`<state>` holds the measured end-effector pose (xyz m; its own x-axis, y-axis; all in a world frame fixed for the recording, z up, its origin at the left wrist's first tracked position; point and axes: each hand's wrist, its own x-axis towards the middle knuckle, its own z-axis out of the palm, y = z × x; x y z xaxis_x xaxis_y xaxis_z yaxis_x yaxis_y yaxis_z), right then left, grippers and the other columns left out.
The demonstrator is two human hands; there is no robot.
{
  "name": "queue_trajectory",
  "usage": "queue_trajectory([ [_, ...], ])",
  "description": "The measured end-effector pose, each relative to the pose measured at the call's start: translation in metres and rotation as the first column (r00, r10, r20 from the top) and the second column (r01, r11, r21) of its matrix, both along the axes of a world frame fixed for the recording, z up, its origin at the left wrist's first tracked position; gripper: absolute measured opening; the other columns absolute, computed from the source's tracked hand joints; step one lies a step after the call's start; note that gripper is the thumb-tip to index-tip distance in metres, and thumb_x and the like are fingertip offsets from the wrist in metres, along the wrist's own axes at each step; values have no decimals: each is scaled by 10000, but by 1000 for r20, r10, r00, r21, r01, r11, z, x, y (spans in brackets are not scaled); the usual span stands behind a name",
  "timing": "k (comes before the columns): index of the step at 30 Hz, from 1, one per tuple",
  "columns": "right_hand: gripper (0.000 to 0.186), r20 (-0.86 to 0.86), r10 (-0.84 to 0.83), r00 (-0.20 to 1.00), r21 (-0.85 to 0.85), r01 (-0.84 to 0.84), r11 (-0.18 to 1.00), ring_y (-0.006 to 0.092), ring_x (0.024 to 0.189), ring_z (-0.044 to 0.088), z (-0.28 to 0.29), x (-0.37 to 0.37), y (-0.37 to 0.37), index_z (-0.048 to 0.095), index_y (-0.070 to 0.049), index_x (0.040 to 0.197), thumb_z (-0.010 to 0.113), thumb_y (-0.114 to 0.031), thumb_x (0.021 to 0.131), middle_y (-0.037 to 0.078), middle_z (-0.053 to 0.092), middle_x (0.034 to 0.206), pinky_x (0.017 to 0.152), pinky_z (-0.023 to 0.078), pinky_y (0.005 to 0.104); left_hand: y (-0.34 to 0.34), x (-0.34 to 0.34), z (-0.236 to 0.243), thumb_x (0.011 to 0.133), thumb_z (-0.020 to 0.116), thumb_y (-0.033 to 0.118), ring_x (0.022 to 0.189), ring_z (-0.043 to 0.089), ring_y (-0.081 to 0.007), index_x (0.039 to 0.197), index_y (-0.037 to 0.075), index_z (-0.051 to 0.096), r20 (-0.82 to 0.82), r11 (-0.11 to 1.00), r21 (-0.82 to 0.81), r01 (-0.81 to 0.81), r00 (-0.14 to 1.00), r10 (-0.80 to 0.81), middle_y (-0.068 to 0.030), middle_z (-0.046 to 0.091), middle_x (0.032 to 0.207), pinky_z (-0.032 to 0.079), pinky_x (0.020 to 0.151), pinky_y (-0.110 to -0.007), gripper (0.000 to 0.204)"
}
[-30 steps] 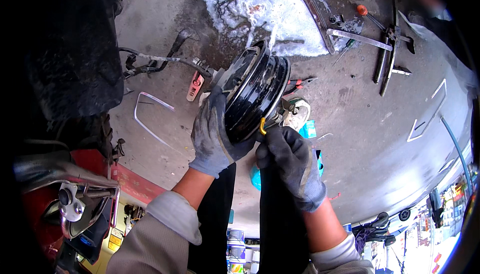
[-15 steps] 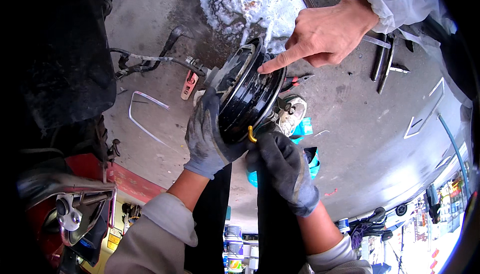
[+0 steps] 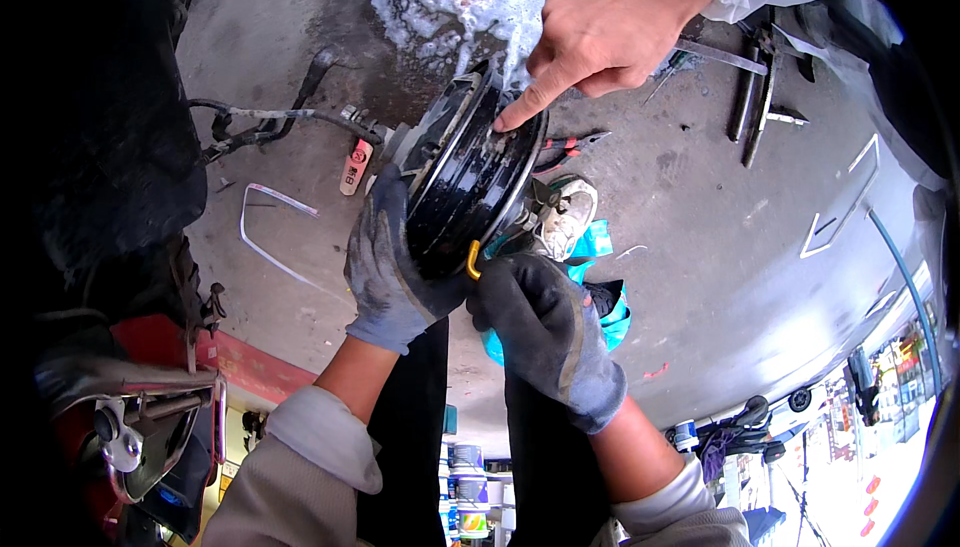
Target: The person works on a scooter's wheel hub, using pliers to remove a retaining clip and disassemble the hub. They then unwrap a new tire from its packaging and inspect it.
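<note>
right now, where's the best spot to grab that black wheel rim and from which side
Probably by the outer lip of the black wheel rim, from its lower near side. It stands tilted on edge, and the left hand already cups that edge there. The top is taken by another person's pointing hand.

Black wheel hub [image 3: 470,187] — glossy, round, stands on edge, tilted, above concrete floor; cable trails from its left side. Small yellow hook-shaped piece [image 3: 473,261] at its lower rim — partly hidden.
</note>
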<state>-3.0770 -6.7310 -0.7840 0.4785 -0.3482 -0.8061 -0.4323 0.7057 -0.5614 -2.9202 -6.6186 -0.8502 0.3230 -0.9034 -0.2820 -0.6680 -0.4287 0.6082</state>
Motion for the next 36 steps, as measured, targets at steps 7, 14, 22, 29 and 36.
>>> queue_trajectory([
  [7, 284, 76, 145, 987, -703, -50, 709, 333, 815, 662, -14, 12, -11, 615, 2, 1016, 751, -45, 771, 179, 641, 958, 682, 545, 367, 1, -1, -6, 612, 866, 492, 1286, 471, -414, 1451, -21, 329, -143, 994, 14, -111, 983, 111, -249, 446, 1409, 384, 1076, -473, 1120],
  [14, 290, -38, 207, 978, -746, -166, 645, 362, 913, 663, -19, 19, -4, 645, 10, 1018, 734, -60, 751, 211, 632, 1052, 746, 564, 416, 7, -2, -12, 754, 785, 370, 1308, 454, -386, 1445, -25, 347, -188, 972, 62, -226, 954, 233, -234, 444, 1418, 357, 1105, -453, 909],
  [22, 365, -169, 256, 952, -780, -288, 555, 308, 1002, 651, -48, 20, -17, 608, 1, 1145, 659, -109, 801, 229, 631, 1114, 762, 559, 356, -8, -8, -5, 679, 835, 303, 1274, 483, -311, 1455, -37, 304, -416, 911, 175, -375, 810, 413, -192, 470, 1359, 407, 1066, -407, 1000],
  [29, 312, -259, 360, 896, -787, -412, 459, 356, 1052, 628, -56, 28, -25, 611, 30, 1086, 616, -152, 832, 202, 625, 1076, 668, 579, 356, 18, 1, -20, 727, 785, 381, 1299, 459, -273, 1476, 4, 278, -159, 951, 232, -203, 957, 243, -160, 430, 1411, 385, 1093, -411, 980],
  [36, 266, -163, 360, 918, -668, -372, 644, 338, 760, 687, -25, 24, -24, 585, 45, 999, 594, -176, 851, 349, 582, 1126, 501, 536, 364, 3, 2, -18, 904, 570, 317, 1229, 502, -218, 1428, 74, 395, 243, 931, 357, 81, 954, -176, -114, 524, 1317, 397, 1055, -404, 604],
])
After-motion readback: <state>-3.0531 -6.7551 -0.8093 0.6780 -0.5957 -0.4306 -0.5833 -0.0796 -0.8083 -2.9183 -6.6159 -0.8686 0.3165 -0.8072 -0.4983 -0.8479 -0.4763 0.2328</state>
